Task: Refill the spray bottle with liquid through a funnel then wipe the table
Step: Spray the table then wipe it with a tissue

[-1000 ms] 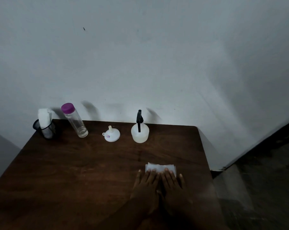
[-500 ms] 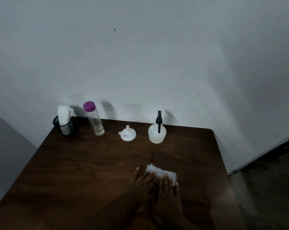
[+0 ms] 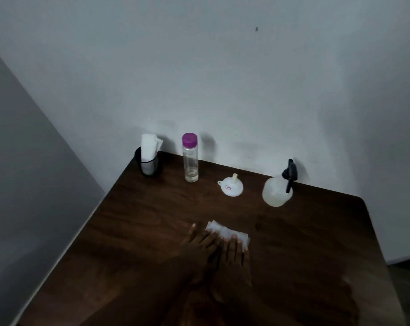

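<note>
I see both hands flat on a white wipe (image 3: pixel 227 234) on the dark wood counter (image 3: pixel 133 231). Left hand (image 3: pixel 199 250) and right hand (image 3: pixel 234 257) side by side, touching, fingers spread and pressed down. Neither grip closed on anything, just palms-down pressure on the wipe.

Landmark = the wipe. Behind it, along the counter's far edge by the wall (image 3: pixel 199 78): spray bottle (image 3: pixel 278 189) far-right of the wipe, black trigger head on, pale body, very close to the back edge. Funnel (image 3: pixel 231 186) straight behind the wipe, standing upside down, spout up, wide mouth on the counter. Clear bottle with purple cap (image 3: pixel 190 158) far-left of the wipe, upright, a little liquid at the bottom. Black wire holder with white tissues (image 3: pixel 148 158) further left, right at the back-left corner.

Room: open counter on both sides of the wipe and between it and the back row. Left edge runs diagonally, well left of the wipe; right edge well apart too, rounded far-right corner. All four back items stand apart from each other.

Labels: small sticker on the funnel, purple/red marks, too small to read. No other writing legible.
</note>
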Demonstrator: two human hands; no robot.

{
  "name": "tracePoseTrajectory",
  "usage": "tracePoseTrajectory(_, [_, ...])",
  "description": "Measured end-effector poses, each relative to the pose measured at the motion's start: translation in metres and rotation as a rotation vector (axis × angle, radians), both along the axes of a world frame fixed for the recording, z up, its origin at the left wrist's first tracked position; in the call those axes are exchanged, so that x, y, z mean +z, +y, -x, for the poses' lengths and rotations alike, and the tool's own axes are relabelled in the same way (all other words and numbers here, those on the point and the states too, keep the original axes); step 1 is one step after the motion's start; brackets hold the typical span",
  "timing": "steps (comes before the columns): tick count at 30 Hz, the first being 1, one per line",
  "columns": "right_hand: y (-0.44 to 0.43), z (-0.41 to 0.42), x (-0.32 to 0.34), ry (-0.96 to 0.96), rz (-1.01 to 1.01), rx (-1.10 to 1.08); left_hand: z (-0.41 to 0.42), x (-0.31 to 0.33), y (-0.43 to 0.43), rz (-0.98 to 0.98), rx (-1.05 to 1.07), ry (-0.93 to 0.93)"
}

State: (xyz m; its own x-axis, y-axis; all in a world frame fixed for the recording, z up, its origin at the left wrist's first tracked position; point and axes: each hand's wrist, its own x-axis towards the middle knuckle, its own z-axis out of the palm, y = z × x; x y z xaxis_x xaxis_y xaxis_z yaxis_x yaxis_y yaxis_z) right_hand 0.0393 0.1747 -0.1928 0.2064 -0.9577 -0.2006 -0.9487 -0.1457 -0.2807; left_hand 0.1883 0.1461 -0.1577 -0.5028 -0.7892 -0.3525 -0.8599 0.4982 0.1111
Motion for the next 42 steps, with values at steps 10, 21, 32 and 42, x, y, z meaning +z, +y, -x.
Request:
tracePoseTrajectory(10, [-0.018,-0.100,-0.010,0.090,-0.111,0.107,-0.096,-0.002,0.005,0.014,0.144,0.014])
tracePoseTrajectory(21, [-0.026,-0.175,0.010,0.195,-0.035,0.383,-0.180,-0.009,0.024,-0.007,0.334,0.008])
tracePoseTrajectory(32, [-0.034,-0.147,0.026,0.253,-0.037,0.726,-0.155,-0.007,0.071,-0.044,0.615,0.060])
tracePoseTrajectory(42, [-0.045,-0.071,0.027,0.322,0.019,0.929,-0.067,0.005,0.093,-0.123,0.789,0.087])
